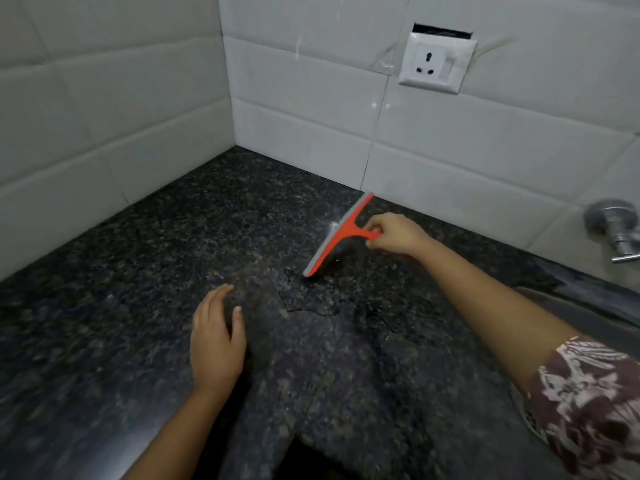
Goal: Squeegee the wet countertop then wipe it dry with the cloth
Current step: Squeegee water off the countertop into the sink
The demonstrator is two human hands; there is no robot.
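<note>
Patterned sleeve [588, 403] — maroon with pale print, at the lower right, covering the upper part of the arm that reaches out to the squeegee.

Left hand [216, 341]: palm down over the countertop [121, 306], nearer the camera than the squeegee and to its left, well apart from it. Fingers loosely spread and holding nothing; whether the palm touches the stone cannot be told.

Right hand [393, 235]: fingers closed around the handle on the squeegee's right side.

Squeegee [341, 233]: red-orange frame, grey blade. The blade runs diagonally, its far end near the foot of the wall tiles [450, 161], its near end on the stone.

Countertop: dark speckled granite. An irregular wet patch with a visible edge lies just in front of the squeegee's near end, spreading towards the camera.

Wall socket [434, 62] — white, set in the tiles above and beyond the squeegee.

Metal tap fitting [614, 226]: on the wall, right of the squeegee, above a sink rim [588, 306].
</note>
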